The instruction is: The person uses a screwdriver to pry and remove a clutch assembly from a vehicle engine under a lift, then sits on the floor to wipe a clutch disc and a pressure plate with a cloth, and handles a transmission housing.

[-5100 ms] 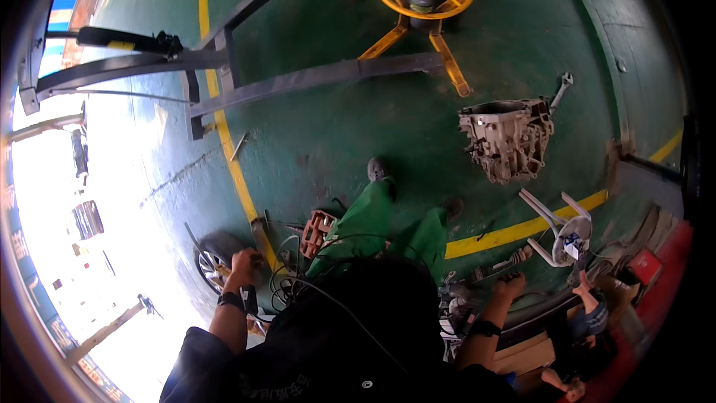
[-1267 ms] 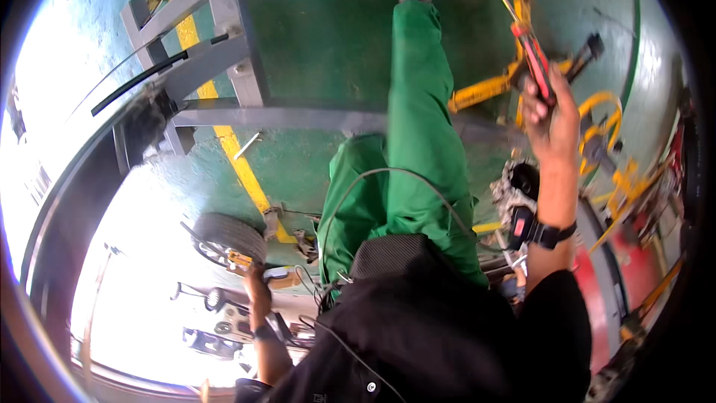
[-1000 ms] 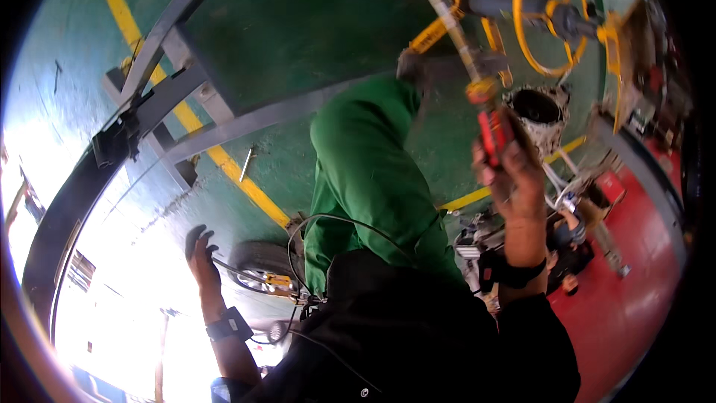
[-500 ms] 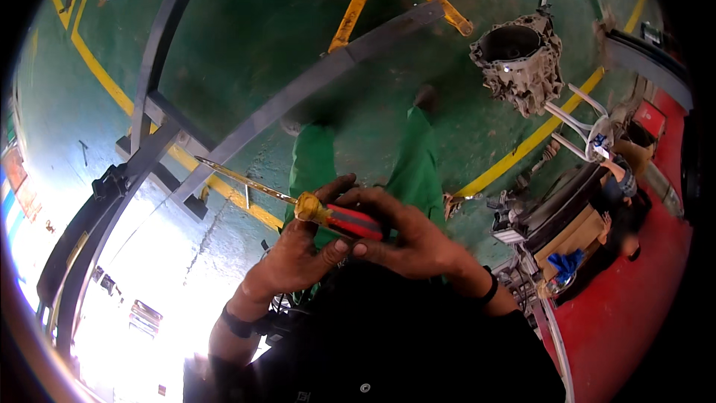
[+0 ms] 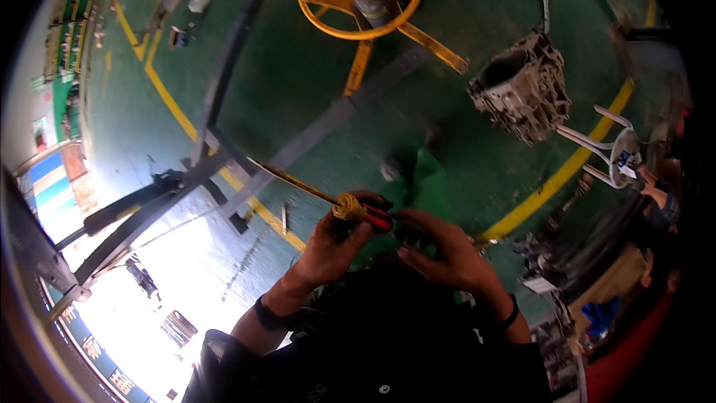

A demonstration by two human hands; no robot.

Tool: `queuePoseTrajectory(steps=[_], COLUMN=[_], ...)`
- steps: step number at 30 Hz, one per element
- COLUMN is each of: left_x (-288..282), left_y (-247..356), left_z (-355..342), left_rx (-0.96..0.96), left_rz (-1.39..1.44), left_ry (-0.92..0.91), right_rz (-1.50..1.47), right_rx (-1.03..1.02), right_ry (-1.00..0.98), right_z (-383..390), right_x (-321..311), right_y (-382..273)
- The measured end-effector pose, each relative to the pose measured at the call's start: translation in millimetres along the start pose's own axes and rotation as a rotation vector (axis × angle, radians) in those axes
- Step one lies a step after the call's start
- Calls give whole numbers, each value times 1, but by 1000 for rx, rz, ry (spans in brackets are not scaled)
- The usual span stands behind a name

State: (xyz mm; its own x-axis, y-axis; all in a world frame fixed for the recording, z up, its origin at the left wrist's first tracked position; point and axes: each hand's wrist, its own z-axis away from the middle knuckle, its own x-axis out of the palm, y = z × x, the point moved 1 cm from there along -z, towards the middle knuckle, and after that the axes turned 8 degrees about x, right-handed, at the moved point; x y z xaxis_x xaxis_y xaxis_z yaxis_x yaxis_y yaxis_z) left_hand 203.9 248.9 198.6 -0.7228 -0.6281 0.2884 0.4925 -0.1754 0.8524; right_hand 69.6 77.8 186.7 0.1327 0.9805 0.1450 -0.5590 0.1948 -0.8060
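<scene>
**Red-handled screwdriver held in both hands above the green floor**

Red and yellow mark the handle of the screwdriver (image 5: 356, 210) that we hold in front of our chest, and we take it as our landmark. Our left hand (image 5: 328, 242) is curled shut around the yellow collar at the front of the handle, thumb lying along it. Our right hand (image 5: 447, 257) sits just to the right of the handle, fingers bent and loosely closed about its red end; how firmly they press we cannot tell. The long shaft runs up and to the left from the handle, its tip over the grey metal frame (image 5: 224, 157) that lies on the floor.

Just beyond the handle shows a green trouser leg (image 5: 418, 179). Well beyond and to the right of the screwdriver stands a grey cast metal housing (image 5: 522, 89), with a spanner (image 5: 546, 4) farther off. Far beyond the shaft stands a yellow stand with a ring (image 5: 358, 0). A yellow floor line (image 5: 567, 172) passes to the right.
</scene>
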Motion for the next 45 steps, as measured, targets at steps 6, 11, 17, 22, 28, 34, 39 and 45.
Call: queuePoseTrajectory(steps=[6,11,17,22,28,34,39,45], left_x=[-6,-28,-48,-37,-3,45,45,-2], left_y=[29,63,123,162,211,273,359,493], left_z=[39,76,109,107,56,-30,-82,-95], left_rx=[36,153,386,566,610,609,791,1299], left_rz=[-123,-160,-217,-197,-330,-359,-710,-1242], left_ry=[140,317,557,587,281,207,193,603], right_rz=[-141,-244,-414,-313,-1,130,-219,-45], right_rx=[31,-195,-235,-358,-732,-944,-1018,-1072], right_ry=[142,256,139,147,111,17,-120,49], right_z=[40,25,14,5,-6,-43,-82,-121], right_x=[9,15,10,28,23,-5,-34,-53], right_y=[24,34,14,-38,-161,-285,-377,-501])
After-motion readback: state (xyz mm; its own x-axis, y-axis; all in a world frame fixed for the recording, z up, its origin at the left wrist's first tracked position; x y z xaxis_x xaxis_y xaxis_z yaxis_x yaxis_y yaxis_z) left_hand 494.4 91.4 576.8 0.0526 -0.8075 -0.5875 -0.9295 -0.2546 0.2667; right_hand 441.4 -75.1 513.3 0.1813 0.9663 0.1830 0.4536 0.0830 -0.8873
